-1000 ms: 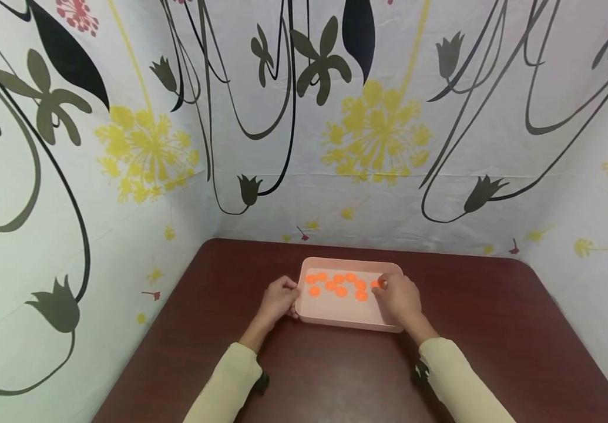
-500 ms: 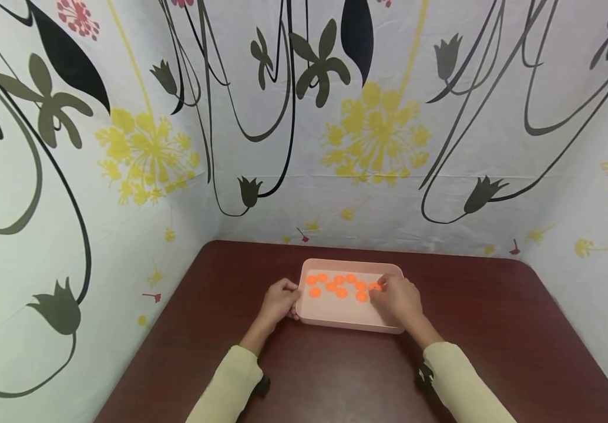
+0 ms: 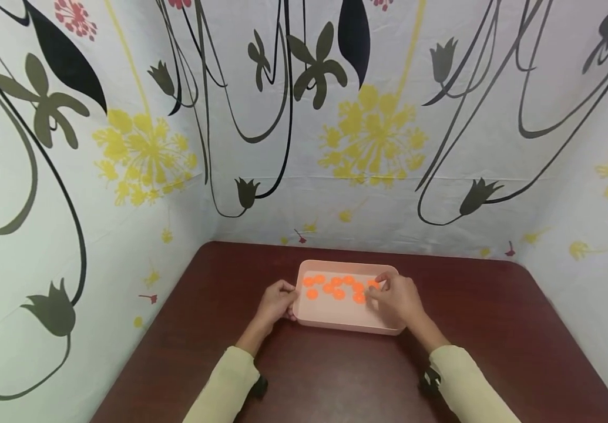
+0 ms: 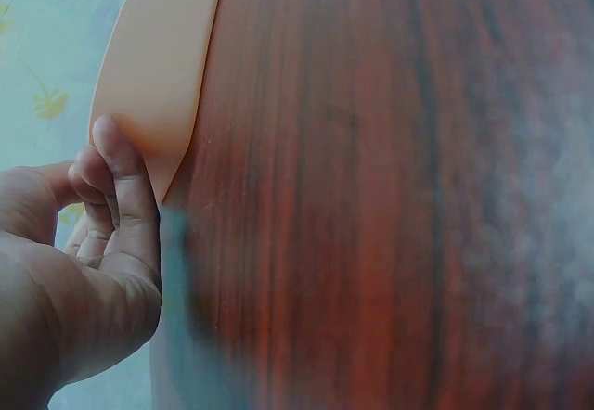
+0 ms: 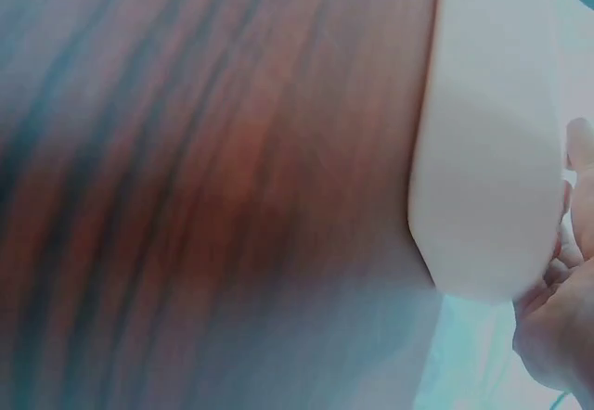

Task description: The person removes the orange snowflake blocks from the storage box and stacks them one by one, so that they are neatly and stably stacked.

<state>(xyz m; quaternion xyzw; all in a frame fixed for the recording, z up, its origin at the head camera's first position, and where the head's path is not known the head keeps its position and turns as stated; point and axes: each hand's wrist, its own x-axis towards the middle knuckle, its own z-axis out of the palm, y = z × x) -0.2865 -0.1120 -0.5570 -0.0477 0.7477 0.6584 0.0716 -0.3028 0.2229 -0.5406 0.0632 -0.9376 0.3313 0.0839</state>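
Observation:
A pale peach tray (image 3: pixel 335 317), shallow and rectangular with rounded corners, stands on the table. Several flat, bright orange discs (image 3: pixel 339 294) lie in its back half, some overlapping. My left hand (image 3: pixel 276 302) holds the tray's left end; in the left wrist view its fingertips (image 4: pixel 111 146) press the outer wall. Over the tray's right end, my right hand (image 3: pixel 399 296) has index finger and thumb spread apart. Between them and just left lies an orange disc (image 3: pixel 373 283), near the index fingertip. In the right wrist view the tray wall hides part of the right hand's fingers.
The dark red-brown wood-grain table (image 3: pixel 330 376) extends around the tray. White cloth (image 3: pixel 261 153) with a flower and vine print hangs behind and at both sides. Dark bands (image 3: pixel 430 379) show beneath the sleeve cuffs.
My right hand's thumb and index finger have parted from the rightmost disc, which lies slightly nearer the other discs. The left hand keeps its hold on the tray.

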